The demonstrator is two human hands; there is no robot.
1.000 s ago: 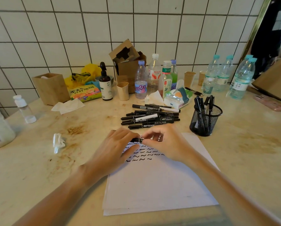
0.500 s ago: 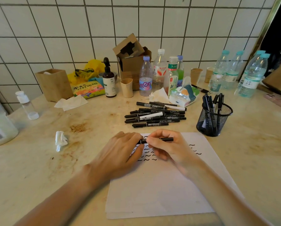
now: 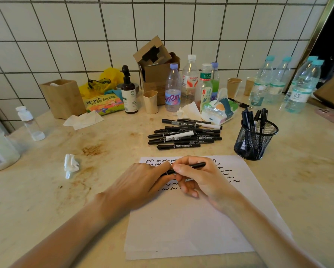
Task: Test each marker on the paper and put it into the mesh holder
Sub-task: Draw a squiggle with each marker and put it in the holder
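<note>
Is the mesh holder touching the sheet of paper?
Apart. The head view shows bare table between the mesh holder and the paper.

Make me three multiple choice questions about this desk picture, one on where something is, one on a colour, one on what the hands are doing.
1. Where does the mesh holder stand?
A. left of the paper
B. beyond the paper's far right corner
C. on the paper

2. What colour are the squiggles on the paper?
A. black
B. red
C. blue

3. What are the hands doing?
A. resting flat
B. both holding one marker
C. each lifting a bottle

Answers: 1 B, the holder sits on the counter just past that corner. 2 A, every wavy line is black. 3 B, the left hand and right hand meet on a single black marker above the paper.
</note>
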